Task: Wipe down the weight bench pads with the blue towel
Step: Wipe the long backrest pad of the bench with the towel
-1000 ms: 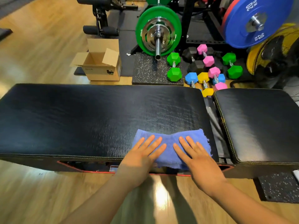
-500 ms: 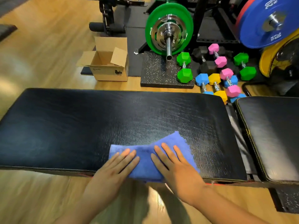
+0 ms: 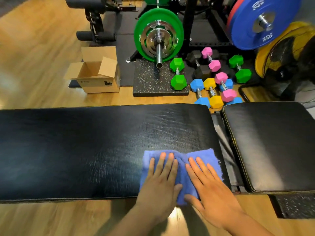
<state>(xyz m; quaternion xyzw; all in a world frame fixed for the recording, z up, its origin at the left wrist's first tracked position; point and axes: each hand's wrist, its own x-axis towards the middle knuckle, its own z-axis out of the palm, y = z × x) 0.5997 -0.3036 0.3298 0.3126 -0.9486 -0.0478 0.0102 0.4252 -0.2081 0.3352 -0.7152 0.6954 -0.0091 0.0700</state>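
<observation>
My left hand [image 3: 162,181] and right hand [image 3: 211,189] press flat, open, on the towel [image 3: 182,160] at the bench's [image 3: 85,150] four o'clock corner; the box [image 3: 97,74] at eleven o'clock stands open, contents unclear.

2 bare forearms reach in from the bottom edge, ending in the left hand [image 3: 161,182] and right hand [image 3: 210,189]. No sleeves, rings, watch or gloves show; fingernails are short and unpainted.

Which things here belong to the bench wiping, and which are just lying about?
In use:
- blue towel
- long bench pad
- short bench pad
- left hand and right hand, both flat on the towel

Lying about:
- cardboard box
- coloured dumbbells
- green plate barbell
- blue plate
</observation>
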